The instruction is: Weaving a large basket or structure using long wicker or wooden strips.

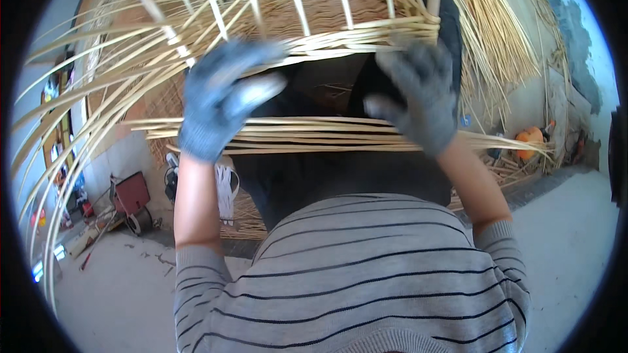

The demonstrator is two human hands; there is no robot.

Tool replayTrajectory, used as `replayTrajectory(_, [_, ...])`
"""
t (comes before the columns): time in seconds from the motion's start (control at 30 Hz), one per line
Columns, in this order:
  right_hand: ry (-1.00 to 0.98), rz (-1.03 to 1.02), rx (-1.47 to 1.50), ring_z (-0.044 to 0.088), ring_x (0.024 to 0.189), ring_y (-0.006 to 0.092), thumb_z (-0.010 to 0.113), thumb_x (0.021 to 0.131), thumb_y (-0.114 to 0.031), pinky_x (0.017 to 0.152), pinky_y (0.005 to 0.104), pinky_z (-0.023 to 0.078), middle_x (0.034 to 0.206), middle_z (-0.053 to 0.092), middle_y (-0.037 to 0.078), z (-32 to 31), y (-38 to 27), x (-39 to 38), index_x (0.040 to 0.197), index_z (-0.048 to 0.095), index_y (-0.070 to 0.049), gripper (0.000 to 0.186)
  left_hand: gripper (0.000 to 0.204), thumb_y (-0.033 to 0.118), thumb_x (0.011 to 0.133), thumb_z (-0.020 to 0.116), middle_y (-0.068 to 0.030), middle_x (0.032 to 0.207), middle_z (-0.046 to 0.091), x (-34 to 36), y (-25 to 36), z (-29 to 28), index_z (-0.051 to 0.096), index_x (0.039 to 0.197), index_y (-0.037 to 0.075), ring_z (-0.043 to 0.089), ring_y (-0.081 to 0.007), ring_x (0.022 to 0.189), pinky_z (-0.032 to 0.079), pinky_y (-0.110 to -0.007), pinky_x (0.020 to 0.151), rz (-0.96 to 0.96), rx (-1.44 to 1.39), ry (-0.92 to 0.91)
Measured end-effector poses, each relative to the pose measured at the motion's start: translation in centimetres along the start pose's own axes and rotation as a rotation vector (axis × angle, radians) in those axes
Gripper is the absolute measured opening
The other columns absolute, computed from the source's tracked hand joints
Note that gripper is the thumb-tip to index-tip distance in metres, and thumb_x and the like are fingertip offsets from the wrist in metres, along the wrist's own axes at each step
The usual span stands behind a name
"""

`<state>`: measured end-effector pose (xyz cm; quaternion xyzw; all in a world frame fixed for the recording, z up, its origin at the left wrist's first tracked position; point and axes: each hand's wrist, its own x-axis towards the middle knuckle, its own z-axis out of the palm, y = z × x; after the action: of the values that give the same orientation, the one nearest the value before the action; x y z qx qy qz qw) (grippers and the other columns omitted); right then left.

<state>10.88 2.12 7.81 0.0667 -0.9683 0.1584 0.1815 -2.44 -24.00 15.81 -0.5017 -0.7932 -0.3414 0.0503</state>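
A large wicker basket (314, 1), partly woven, stands in front of me with pale upright stakes along its near side. Long loose willow rods (108, 85) fan out from that side to the left and bend downward. My left hand (226, 95), in a grey work glove, is at the left of the near woven edge, thumb and fingers apart. At the right end of the same edge my right hand (422, 91), gloved too and a little blurred, has its fingers spread. Beneath both hands a bundle of peeled rods (314, 136) lies across my lap.
A thick sheaf of rods (494, 26) leans at the right beside the basket. An orange object (530, 142) lies on the floor past the bundle's right end. At the left stands a small dark red seat or box (131, 194) with a wheel-like part. Plastered wall rises far right.
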Motion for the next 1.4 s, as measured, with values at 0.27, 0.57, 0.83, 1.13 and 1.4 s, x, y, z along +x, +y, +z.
replayTrajectory(0.27, [-0.705, -0.25, 0.232, 0.061, 0.078, 0.0313, 0.06, 0.078, -0.029, 0.065, 0.0358, 0.05, 0.098, 0.06, 0.015, 3.9, -6.2, -2.1, 0.128, 0.042, -0.018, 0.054, 0.046, 0.034, 0.077, 0.067, -0.0112, 0.108, 0.052, -24.4, -5.5, 0.2, 0.051, 0.111, 0.007, 0.051, -0.0244, 0.097, 0.047, -0.04, 0.084, -1.18, -1.101, 1.327])
replayTrajectory(0.57, [-0.62, -0.274, 0.44, 0.057, 0.094, 0.0346, 0.056, 0.081, -0.035, 0.081, 0.0383, 0.047, 0.113, 0.053, 0.02, 1.4, -5.2, -1.5, 0.131, 0.034, -0.006, 0.062, 0.04, 0.015, 0.079, 0.063, -0.0155, 0.112, 0.051, -14.5, -0.8, 1.2, 0.045, 0.114, 0.007, 0.055, -0.0275, 0.101, 0.049, -0.043, 0.087, -0.532, -1.27, 1.018])
replayTrajectory(0.83, [-0.644, -0.345, 0.398, 0.059, 0.085, 0.033, 0.058, 0.08, -0.036, 0.073, 0.0377, 0.049, 0.104, 0.056, 0.019, 2.0, -8.4, -1.2, 0.131, 0.034, -0.005, 0.064, 0.078, 0.024, 0.068, 0.075, -0.0159, 0.127, 0.041, -14.5, 2.5, 1.4, 0.029, 0.132, 0.015, 0.047, -0.0274, 0.114, 0.045, -0.048, 0.091, -0.551, -1.227, 0.922])
replayTrajectory(1.13, [-1.039, 0.14, 1.244, 0.058, 0.084, 0.015, 0.065, 0.079, -0.025, 0.079, 0.0267, 0.045, 0.092, 0.063, 0.011, 4.9, -11.1, 3.2, 0.107, 0.06, -0.001, 0.037, 0.057, 0.004, 0.074, 0.062, -0.0176, 0.123, 0.045, -15.3, 3.0, 2.8, 0.038, 0.125, 0.003, 0.048, -0.0304, 0.112, 0.042, -0.047, 0.095, -0.573, -1.378, 1.065])
replayTrajectory(1.4, [-0.927, -0.042, 1.323, 0.055, 0.095, 0.0155, 0.07, 0.073, -0.015, 0.088, 0.0276, 0.042, 0.103, 0.061, 0.011, 7.5, -13.9, 6.0, 0.113, 0.055, -0.001, 0.045, 0.048, 0.008, 0.075, 0.064, -0.0117, 0.092, 0.057, -16.1, 2.9, 3.1, 0.045, 0.118, 0.003, 0.06, -0.0235, 0.082, 0.054, -0.039, 0.077, -0.823, -1.229, 1.094])
